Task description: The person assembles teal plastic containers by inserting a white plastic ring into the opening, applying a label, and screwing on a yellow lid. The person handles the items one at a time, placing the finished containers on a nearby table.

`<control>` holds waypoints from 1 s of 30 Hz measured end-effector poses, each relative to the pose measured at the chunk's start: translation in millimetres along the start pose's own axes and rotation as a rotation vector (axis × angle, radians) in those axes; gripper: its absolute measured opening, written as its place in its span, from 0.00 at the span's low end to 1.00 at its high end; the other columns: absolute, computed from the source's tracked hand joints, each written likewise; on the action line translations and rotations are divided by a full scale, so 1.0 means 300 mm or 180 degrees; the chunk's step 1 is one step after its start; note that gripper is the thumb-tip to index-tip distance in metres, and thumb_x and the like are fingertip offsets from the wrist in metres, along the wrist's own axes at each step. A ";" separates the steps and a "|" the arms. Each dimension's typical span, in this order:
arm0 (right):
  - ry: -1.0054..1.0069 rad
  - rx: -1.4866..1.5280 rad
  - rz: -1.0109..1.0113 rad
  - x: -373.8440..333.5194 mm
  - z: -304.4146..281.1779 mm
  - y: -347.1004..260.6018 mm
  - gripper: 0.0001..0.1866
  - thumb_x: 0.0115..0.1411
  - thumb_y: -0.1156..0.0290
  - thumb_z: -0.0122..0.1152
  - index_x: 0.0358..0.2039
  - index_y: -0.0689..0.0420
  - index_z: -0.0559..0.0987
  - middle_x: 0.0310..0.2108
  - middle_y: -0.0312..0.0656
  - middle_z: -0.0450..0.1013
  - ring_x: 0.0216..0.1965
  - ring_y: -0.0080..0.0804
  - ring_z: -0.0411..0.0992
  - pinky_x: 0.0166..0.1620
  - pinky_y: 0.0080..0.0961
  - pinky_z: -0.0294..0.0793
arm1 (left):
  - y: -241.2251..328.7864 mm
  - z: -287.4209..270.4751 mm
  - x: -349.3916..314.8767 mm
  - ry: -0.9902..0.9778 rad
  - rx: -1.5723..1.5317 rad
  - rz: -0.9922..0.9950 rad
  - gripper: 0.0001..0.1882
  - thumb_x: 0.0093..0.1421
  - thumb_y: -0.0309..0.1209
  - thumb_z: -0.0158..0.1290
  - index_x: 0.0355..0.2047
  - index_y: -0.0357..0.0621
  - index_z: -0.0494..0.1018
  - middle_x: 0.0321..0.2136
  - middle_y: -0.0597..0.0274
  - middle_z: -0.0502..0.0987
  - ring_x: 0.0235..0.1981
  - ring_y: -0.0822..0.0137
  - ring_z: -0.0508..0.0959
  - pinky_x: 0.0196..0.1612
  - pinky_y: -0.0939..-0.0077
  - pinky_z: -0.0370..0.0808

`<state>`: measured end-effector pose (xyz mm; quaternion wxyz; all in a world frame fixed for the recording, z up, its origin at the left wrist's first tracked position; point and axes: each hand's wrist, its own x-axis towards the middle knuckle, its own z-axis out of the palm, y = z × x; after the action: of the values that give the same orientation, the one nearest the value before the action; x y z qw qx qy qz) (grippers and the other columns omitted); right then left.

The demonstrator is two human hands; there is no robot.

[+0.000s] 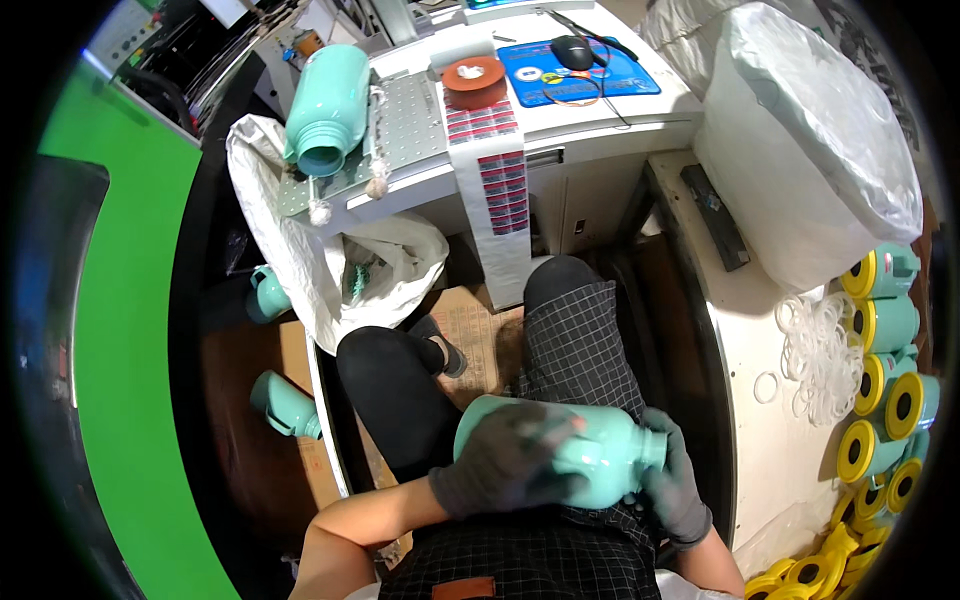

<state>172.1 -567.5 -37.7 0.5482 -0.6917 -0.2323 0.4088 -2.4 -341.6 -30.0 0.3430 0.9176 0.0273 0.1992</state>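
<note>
The bottle is mint green, the gloves grey, the apron white-checked black.

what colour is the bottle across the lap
Mint green; the bottle shows best in the head view.

the left hand is blurred, its gloved fingers smeared together, and it covers part of the teal bottle beneath it. some fingers of the right hand are hidden by the bottle's neck. print on the label strip is too small to read, and the yellow parts are cut off by the lower edge.
</note>
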 end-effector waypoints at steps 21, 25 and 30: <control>0.1330 0.0688 -0.0958 0.149 0.002 0.121 0.67 0.56 0.38 0.74 0.77 0.68 0.47 0.74 0.58 0.55 0.71 0.45 0.62 0.71 0.42 0.63 | -0.880 -0.243 0.598 0.2193 -0.0169 -0.0966 0.34 0.54 0.24 0.70 0.61 0.37 0.71 0.53 0.53 0.81 0.52 0.62 0.81 0.57 0.69 0.78; 0.1457 0.0400 -0.1037 0.125 0.005 0.147 0.65 0.57 0.40 0.74 0.77 0.70 0.48 0.75 0.58 0.55 0.71 0.45 0.61 0.71 0.41 0.63 | -0.862 -0.237 0.646 0.1991 -0.0975 -0.1695 0.25 0.56 0.20 0.66 0.55 0.36 0.77 0.51 0.55 0.83 0.48 0.65 0.83 0.54 0.71 0.80; 0.1582 0.0353 -0.1003 0.104 0.039 0.162 0.65 0.57 0.41 0.73 0.77 0.70 0.48 0.75 0.58 0.54 0.73 0.46 0.59 0.72 0.41 0.60 | -0.867 -0.239 0.622 0.2067 -0.1190 -0.1638 0.17 0.56 0.16 0.65 0.47 0.36 0.80 0.44 0.59 0.85 0.43 0.71 0.83 0.48 0.75 0.81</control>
<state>173.9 -551.0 -94.1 0.6819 -0.6949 -0.1727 0.1489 164.0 -63.8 -82.6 0.5148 0.6932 0.3241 0.3865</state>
